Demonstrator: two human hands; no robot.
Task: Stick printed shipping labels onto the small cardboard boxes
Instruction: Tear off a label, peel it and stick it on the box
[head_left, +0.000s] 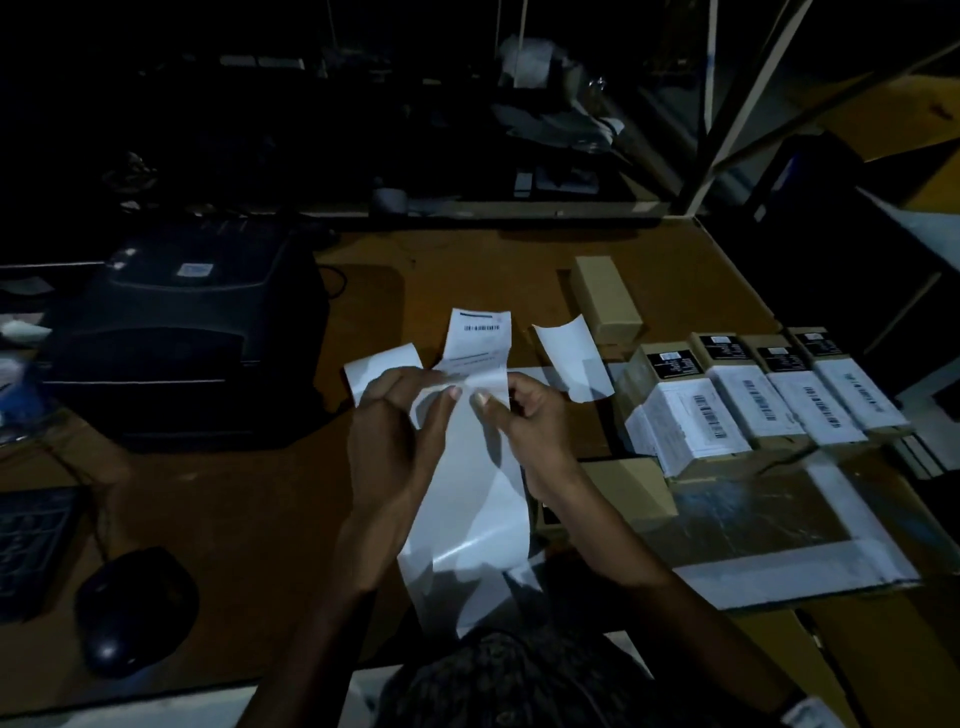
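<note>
Head view, dim light, wooden table. Far left: dark mouse and the edge of a keyboard, set aside, unused. Behind them the black label printer, close to the work so strips come off within reach.

Centre: left hand pinches the top of a long label strip, fingers curled around the paper. Right hand pinches the same strip just beside it, thumb on the face. Judged: the two are working a printed label off its glossy backing, which hangs down towards the lap. The printed label stands up above the fingers, barcode visible. A blank curl sticks out left of the hands.

Right of the hands: another loose curled piece, probably spent backing. Beyond it a plain unlabelled box, apparently waiting its turn. Far right: row of labelled boxes, side by side and touching, parked clear as finished.
</note>
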